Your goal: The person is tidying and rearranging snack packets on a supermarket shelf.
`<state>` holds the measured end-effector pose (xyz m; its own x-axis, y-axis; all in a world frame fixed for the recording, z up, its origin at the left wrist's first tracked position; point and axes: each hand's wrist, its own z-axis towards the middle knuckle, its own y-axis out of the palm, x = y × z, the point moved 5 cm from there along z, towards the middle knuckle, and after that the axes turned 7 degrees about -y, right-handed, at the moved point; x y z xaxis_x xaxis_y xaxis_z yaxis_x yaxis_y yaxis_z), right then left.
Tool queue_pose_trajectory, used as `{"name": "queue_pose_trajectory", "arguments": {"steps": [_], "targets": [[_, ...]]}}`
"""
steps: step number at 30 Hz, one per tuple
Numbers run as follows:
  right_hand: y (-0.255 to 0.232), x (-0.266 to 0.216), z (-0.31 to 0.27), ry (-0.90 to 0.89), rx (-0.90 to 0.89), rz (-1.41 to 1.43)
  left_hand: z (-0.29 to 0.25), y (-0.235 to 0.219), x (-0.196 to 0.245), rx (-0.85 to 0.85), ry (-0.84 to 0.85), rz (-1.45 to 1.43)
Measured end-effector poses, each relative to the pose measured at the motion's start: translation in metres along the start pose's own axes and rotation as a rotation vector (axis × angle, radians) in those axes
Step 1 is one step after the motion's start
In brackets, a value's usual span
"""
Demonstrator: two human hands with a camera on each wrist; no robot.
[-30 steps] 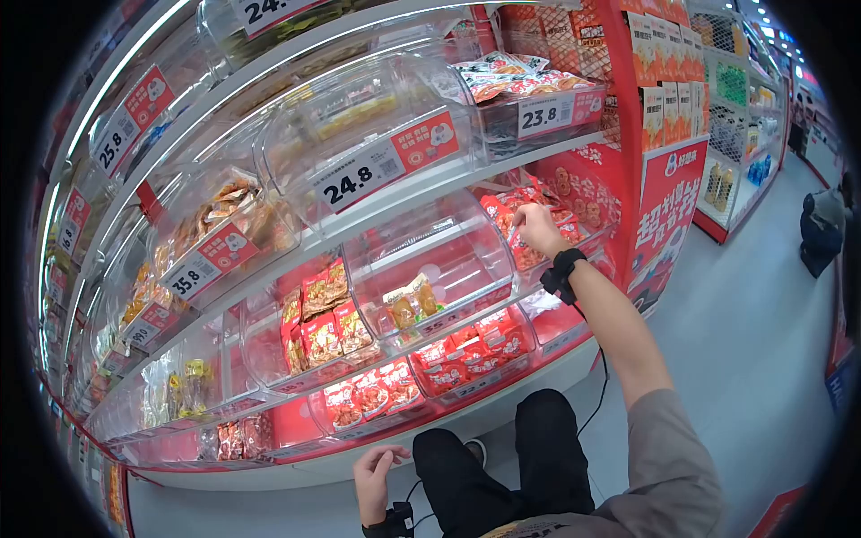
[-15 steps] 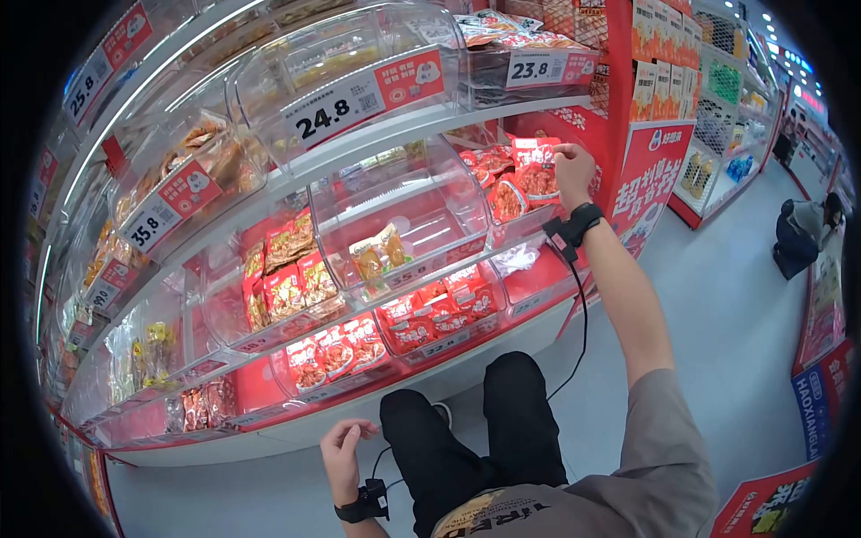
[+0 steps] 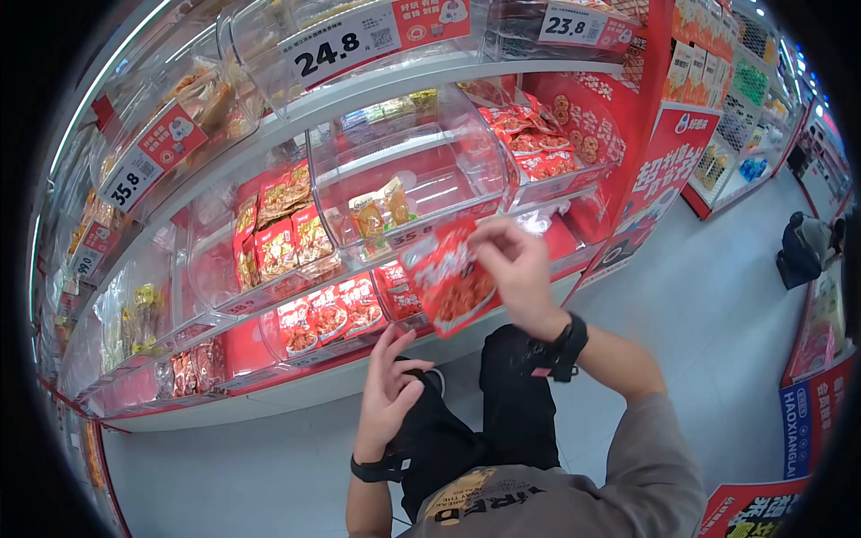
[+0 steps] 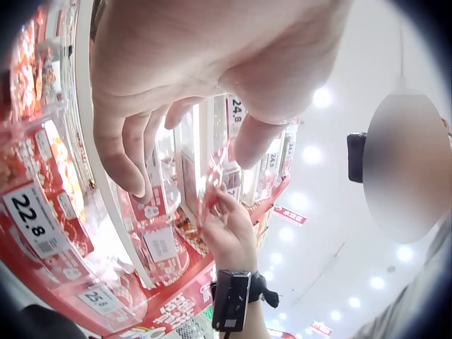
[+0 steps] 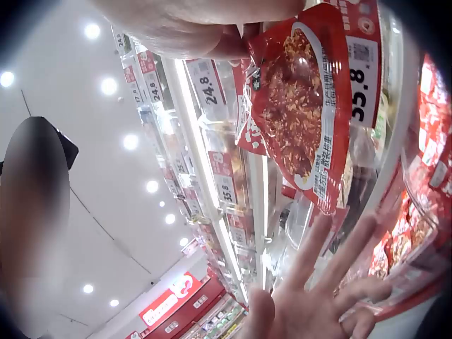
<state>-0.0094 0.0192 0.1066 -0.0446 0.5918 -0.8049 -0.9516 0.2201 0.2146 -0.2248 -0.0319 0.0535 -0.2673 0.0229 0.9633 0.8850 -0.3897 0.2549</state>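
Packet [image 3: 450, 287] pinched by right hand [image 3: 516, 273], above left hand [image 3: 387, 394].

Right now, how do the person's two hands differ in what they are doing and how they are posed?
The right hand pinches a red snack packet by its top edge; the left hand holds nothing. The right hand's fingers are curled round the packet, while the left hand's fingers are spread and straight, palm up below the packet. The right hand is raised in front of the shelf bins; the left sits lower, near the knees. Both wear a black wrist strap.
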Motion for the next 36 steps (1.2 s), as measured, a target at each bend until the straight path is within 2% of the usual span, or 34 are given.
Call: {"name": "queue_pose_trajectory", "arguments": {"steps": [1, 2, 3, 5, 7, 10, 11, 13, 14, 16, 19, 23, 26, 29, 30, 34, 36], "targets": [[0.014, 0.011, -0.022, 0.001, -0.058, 0.019, 0.001, 0.007, -0.009, 0.021, -0.026, -0.046], [0.025, 0.019, -0.038, 0.025, -0.174, -0.021, 0.003, 0.003, -0.024, -0.017, -0.081, -0.012], [0.037, 0.022, -0.049, 0.065, -0.252, 0.065, 0.003, 0.000, -0.038, -0.056, -0.134, 0.019], [0.043, 0.014, -0.044, 0.091, -0.446, -0.143, -0.002, -0.011, -0.046, 0.038, -0.153, -0.012], [0.025, -0.005, -0.011, -0.158, -0.289, -0.210, -0.009, -0.028, -0.051, 0.113, -0.188, -0.027], [-0.031, -0.050, 0.067, -0.686, 0.096, -0.680, -0.023, -0.073, -0.056, 0.253, -0.265, -0.026], [-0.051, -0.046, 0.092, -0.736, 0.203, -0.874, -0.024, -0.087, -0.058, 0.284, -0.256, -0.052], [-0.086, -0.011, 0.130, -0.647, 0.256, -1.002, -0.028, -0.110, -0.060, 0.353, -0.233, -0.095], [-0.098, 0.015, 0.144, -0.564, 0.162, -1.004, -0.028, -0.114, -0.056, 0.431, -0.241, -0.165], [-0.110, 0.062, 0.157, -0.396, -0.028, -1.004, -0.019, -0.126, -0.053, 0.406, -0.250, -0.252], [-0.110, 0.078, 0.155, -0.155, -0.117, -1.076, 0.000, -0.144, -0.050, 0.375, -0.259, -0.302], [-0.116, 0.080, 0.153, -0.177, -0.037, -1.144, 0.035, -0.179, -0.055, 0.347, -0.347, -0.280], [-0.116, 0.075, 0.149, -0.148, -0.082, -1.158, 0.062, -0.199, -0.058, 0.468, -0.396, -0.240], [-0.116, 0.075, 0.148, -0.114, -0.095, -1.173, 0.090, -0.216, -0.060, 0.458, -0.392, -0.205], [-0.115, 0.074, 0.148, -0.129, -0.092, -1.174, 0.097, -0.220, -0.061, 0.519, -0.421, -0.221], [-0.118, 0.080, 0.147, -0.242, -0.078, -1.164, 0.128, -0.252, -0.077, 0.348, -0.380, -0.275], [-0.118, 0.078, 0.146, -0.220, -0.067, -1.157, 0.144, -0.277, -0.087, 0.326, -0.331, -0.213]]}}
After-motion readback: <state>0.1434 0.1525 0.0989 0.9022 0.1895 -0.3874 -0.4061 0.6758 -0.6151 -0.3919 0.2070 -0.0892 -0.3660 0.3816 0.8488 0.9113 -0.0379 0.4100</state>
